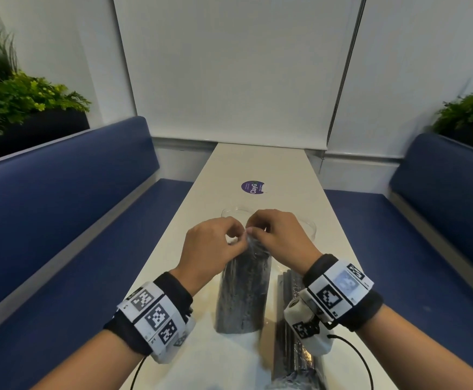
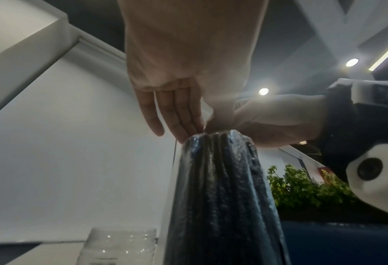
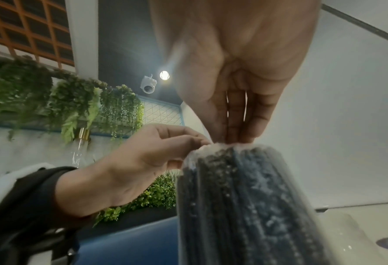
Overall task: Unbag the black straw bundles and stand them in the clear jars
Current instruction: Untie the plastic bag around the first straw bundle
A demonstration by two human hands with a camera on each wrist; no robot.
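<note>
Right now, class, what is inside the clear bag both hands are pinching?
Black straws, packed upright inside the clear bag. The left hand and right hand cover its top; straw count unseen.

Both forearms reach toward 12 o'clock, wrists banded. Left hand (image 1: pixel 211 243) and right hand (image 1: pixel 278 235) meet fingertip to fingertip at centre, thumbs and forefingers pinching the bag top (image 1: pixel 248 240), remaining fingers curled.

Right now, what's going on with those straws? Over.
Left hand and right hand pinch the top of the standing bagged bundle. Still sealed. Jars empty behind. Second bundle lies alongside.
</note>
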